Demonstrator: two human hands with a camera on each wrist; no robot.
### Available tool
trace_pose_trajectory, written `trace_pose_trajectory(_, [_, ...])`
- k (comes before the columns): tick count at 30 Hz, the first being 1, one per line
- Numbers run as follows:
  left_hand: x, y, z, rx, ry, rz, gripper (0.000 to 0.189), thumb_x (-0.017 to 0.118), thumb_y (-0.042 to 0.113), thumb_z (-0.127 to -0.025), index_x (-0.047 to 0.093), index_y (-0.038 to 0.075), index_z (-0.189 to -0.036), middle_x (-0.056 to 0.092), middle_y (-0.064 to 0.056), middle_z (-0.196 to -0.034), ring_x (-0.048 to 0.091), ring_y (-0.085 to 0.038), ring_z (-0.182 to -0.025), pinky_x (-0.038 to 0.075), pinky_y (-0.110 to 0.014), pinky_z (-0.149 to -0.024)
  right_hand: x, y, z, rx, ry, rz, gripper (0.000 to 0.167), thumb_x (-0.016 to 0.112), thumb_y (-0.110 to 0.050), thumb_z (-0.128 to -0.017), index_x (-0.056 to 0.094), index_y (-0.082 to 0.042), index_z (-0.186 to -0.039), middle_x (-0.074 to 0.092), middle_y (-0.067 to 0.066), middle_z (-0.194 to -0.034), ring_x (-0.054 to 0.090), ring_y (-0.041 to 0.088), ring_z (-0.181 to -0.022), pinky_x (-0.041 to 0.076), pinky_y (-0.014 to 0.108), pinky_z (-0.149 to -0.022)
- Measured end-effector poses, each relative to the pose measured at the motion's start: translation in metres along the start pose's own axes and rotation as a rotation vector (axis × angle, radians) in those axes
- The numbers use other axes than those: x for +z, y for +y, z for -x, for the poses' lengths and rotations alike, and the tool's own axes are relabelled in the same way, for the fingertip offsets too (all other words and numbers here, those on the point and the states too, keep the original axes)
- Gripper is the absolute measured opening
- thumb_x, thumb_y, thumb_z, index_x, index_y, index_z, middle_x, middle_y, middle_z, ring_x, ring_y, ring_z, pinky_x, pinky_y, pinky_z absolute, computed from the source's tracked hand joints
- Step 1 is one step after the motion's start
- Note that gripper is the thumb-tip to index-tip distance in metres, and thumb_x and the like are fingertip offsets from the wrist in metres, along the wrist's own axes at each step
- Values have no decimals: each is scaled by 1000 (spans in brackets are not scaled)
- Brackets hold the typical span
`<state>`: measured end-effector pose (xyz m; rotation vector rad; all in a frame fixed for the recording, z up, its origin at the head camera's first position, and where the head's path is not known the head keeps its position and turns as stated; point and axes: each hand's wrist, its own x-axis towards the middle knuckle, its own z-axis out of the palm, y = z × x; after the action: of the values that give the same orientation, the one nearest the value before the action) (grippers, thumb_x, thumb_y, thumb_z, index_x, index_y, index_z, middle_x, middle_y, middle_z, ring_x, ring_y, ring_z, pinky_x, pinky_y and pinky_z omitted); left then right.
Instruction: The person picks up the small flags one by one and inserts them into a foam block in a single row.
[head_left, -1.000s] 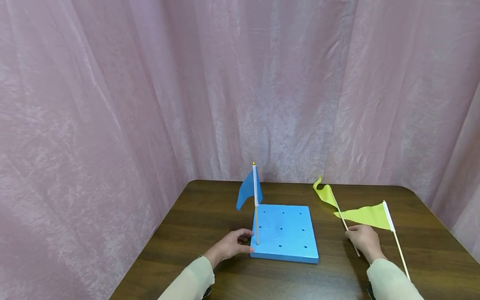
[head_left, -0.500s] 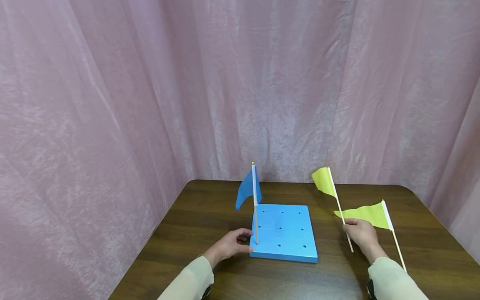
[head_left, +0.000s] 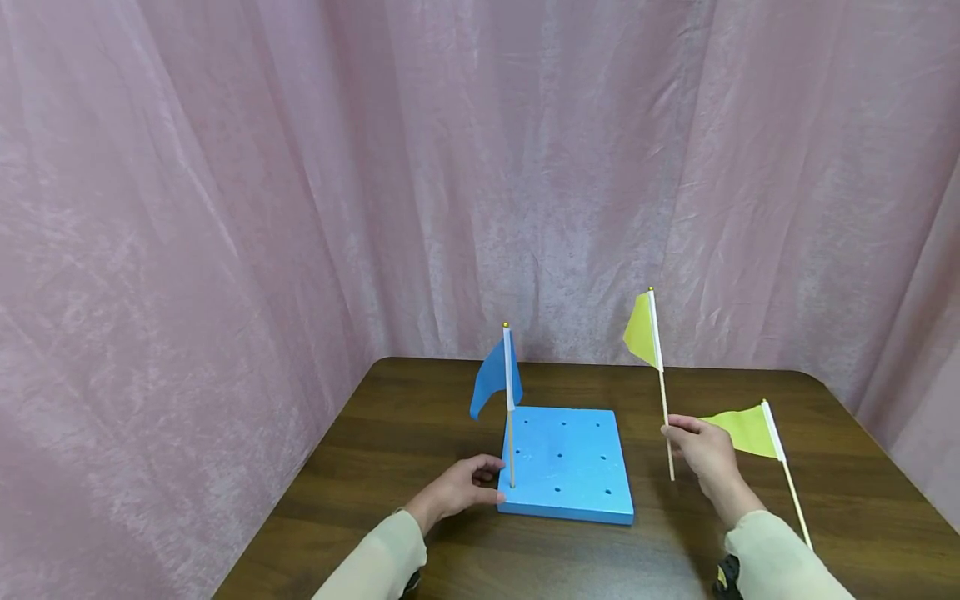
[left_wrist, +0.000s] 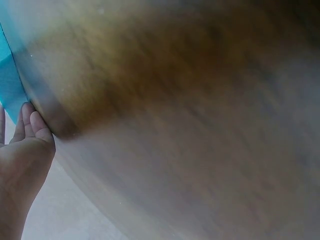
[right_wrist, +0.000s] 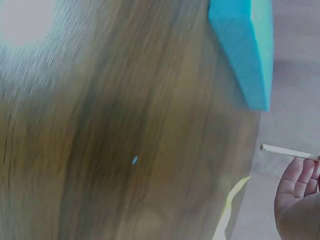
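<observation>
A blue board (head_left: 573, 467) with rows of small holes lies on the table. A blue flag (head_left: 492, 379) on a wooden stick stands upright in its near left hole. My left hand (head_left: 459, 492) touches the board's left edge with thumb and fingers, which the left wrist view also shows at the board's side (left_wrist: 10, 75). To the right of the board, my right hand (head_left: 705, 457) pinches the stick of a yellow flag (head_left: 642, 329), held almost upright above the table. The bare lower end of the stick (right_wrist: 285, 151) sticks out past the fingers in the right wrist view.
Another yellow flag (head_left: 748, 432) lies on the table at the right, its tip partly hidden behind my right hand. The dark wooden table (head_left: 360, 467) has rounded far corners. Pink curtains (head_left: 480, 183) hang behind and beside it.
My right hand has lifted the yellow flag and moved left, and the stick has turned from slanted to nearly upright. The left hand, board and blue flag have stayed in place.
</observation>
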<state>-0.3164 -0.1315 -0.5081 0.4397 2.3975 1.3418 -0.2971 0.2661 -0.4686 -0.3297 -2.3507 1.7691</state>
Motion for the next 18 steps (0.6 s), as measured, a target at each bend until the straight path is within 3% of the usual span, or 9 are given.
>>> trace_pose_trajectory(6, [0,1,0,-1,1,1,49,80,21,-86,60,14,-130,56,-6,-130,51,-29,-117,44,-50,-99,11,-13,7,4,-4,-57,37,66,-14,-95,60,10,-123,68,2,-96,64,10,-81,57,33,-77])
trace_pose_trajectory(18, [-1,0,-1,-4,5,-3,49,81,21,-85,61,15,-130,57,-5,-129,51,-29,-117,44,-51,-99,35,-30,19,6,-43,-111,35,68,-15,-95,61,7,-122,64,9,-100,64,15,-86,57,32,-81])
